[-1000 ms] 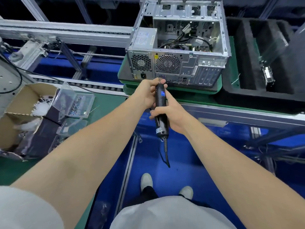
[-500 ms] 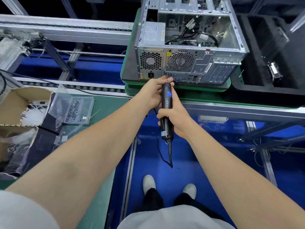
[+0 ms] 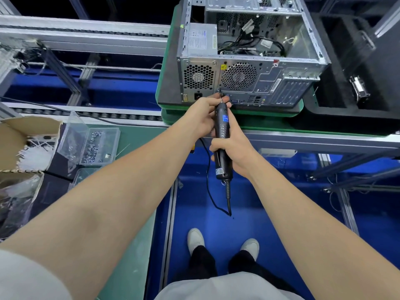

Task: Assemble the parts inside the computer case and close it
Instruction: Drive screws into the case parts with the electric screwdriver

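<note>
- A computer case lies on its side on a green pallet, its open side facing up and its rear panel facing the person.
- Inside the case, a grey power supply fills the left end; loose black cables lie to its right.
- The person holds a black electric screwdriver just in front of the case, pointing up at the rear panel.
- The right hand is wrapped firmly round the lower body of the screwdriver, fingers curled tight.
- The left hand is curled round the tool's upper end, with fingertips steadying it near the bit.
- The bit's tip is at the rear panel, just below the round fan grille and right of the power socket. Whether it sits in a screw is too small to tell.
- The tool's cord hangs down below the hands, in front of the case.
- Left of the case and nearer the person, a clear plastic box of small screws sits with its lid open, beside a cardboard box.
- Right of the case is a black foam tray holding a metal part.
</note>
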`<state>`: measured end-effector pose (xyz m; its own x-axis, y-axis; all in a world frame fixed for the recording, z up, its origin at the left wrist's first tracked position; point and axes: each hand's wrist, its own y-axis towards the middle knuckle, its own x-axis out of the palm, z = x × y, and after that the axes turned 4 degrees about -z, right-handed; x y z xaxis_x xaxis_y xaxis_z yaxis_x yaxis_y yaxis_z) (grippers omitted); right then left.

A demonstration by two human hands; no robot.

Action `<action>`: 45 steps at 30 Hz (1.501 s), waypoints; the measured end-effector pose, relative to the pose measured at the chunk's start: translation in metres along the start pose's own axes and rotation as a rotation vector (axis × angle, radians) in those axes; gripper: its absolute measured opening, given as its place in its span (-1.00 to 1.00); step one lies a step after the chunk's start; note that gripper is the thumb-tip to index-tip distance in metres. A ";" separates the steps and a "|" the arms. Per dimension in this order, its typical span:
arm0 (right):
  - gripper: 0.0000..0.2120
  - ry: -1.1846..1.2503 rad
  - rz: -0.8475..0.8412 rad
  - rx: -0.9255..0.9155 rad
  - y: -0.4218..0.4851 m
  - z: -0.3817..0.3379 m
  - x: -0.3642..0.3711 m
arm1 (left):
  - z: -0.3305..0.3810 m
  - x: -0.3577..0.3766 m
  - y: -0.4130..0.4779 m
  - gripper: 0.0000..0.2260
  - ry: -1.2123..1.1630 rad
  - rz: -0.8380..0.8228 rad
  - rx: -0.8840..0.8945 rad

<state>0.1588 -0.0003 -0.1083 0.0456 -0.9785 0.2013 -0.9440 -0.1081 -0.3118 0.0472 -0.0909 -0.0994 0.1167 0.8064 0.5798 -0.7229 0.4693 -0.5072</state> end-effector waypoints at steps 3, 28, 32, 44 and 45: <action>0.10 -0.007 0.011 -0.002 0.000 0.001 -0.002 | 0.000 0.001 0.000 -0.72 0.004 0.007 0.002; 0.10 -0.060 0.033 -0.015 0.006 -0.008 -0.002 | -0.002 0.001 0.002 -0.81 -0.065 -0.020 -0.033; 0.13 -0.066 0.035 -0.024 0.007 -0.009 0.000 | 0.000 0.005 -0.001 -0.83 -0.087 -0.011 -0.037; 0.14 -0.081 0.051 -0.022 0.008 -0.009 0.001 | 0.003 0.011 -0.003 -0.75 -0.094 0.006 0.026; 0.13 -0.075 0.050 -0.021 0.008 -0.009 0.001 | 0.003 0.011 -0.003 -0.76 -0.090 0.005 0.026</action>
<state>0.1484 -0.0009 -0.1022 0.0219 -0.9930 0.1158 -0.9523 -0.0560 -0.2999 0.0483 -0.0848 -0.0896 0.0518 0.7726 0.6328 -0.7411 0.4544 -0.4942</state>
